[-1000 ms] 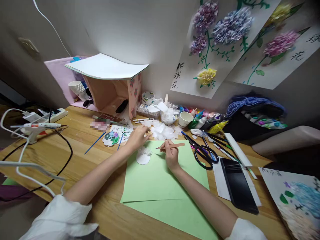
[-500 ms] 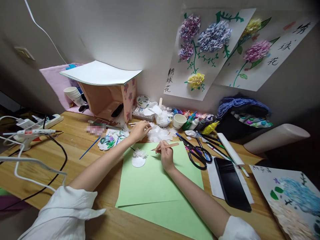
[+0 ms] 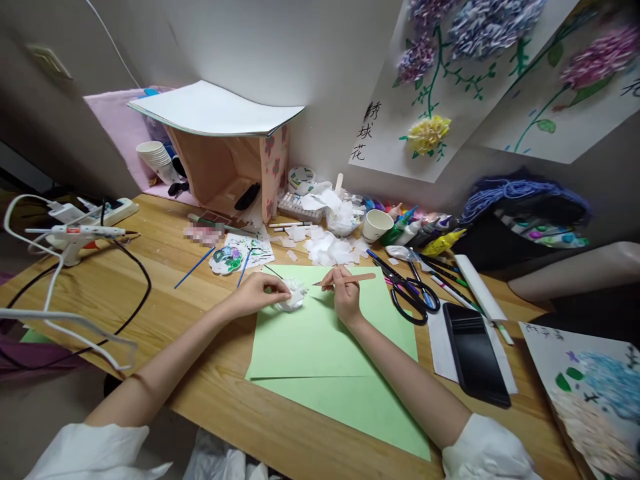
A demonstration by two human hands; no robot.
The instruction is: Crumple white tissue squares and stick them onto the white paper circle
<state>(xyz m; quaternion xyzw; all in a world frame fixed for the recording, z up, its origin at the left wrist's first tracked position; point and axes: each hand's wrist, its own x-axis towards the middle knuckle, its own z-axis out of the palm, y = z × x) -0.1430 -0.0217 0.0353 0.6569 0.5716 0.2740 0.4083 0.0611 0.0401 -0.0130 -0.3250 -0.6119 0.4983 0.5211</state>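
Observation:
On the table lies green paper (image 3: 330,340), with a small white paper flower (image 3: 294,297) near its upper left corner. My left hand (image 3: 260,293) is at the flower's left side, thumb and fingertips pinched together; what sits between them is too small to make out. My right hand (image 3: 345,297) holds a thin wooden stick (image 3: 357,278) with a pointed tip, which points left toward the flower, a little apart from it. Behind the green paper is a pile of white tissue pieces (image 3: 327,250).
Black scissors (image 3: 403,293) and a phone (image 3: 475,353) lie right of the paper. Behind are a paper cup (image 3: 377,225) and paint bottles (image 3: 407,232). A glue gun (image 3: 75,239) with cables is at left, and a flower picture (image 3: 590,400) at right.
My left hand has moved from the tissue pile down to the white flower. My right hand still holds the stick over the green paper. The camera view has shifted.

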